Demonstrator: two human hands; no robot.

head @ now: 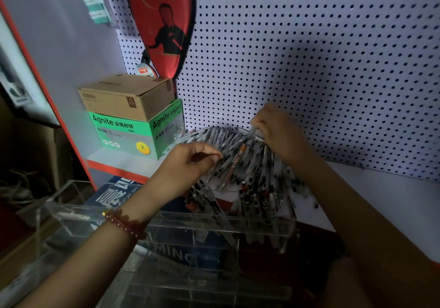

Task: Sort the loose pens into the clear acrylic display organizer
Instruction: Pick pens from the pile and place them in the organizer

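A heap of loose grey and white pens [240, 157] lies fanned out on the white shelf against the pegboard. My left hand [190, 160] reaches into the heap's left side and pinches a few pens with curled fingers. My right hand [278, 129] is at the heap's far right and pinches the top end of a single pen [252, 130]. The clear acrylic display organizer [166, 234] sits below and in front of the heap. Its right-hand compartment [262, 207] holds several upright pens; the left compartments look bare.
A brown carton [126, 96] is stacked on a green and white Agnite box [135, 136] at the shelf's left. A red paddle cover [164, 22] hangs on the white pegboard [309, 57]. Blue boxes [114, 193] lie under the organizer. An orange upright [71, 141] borders the shelf's left.
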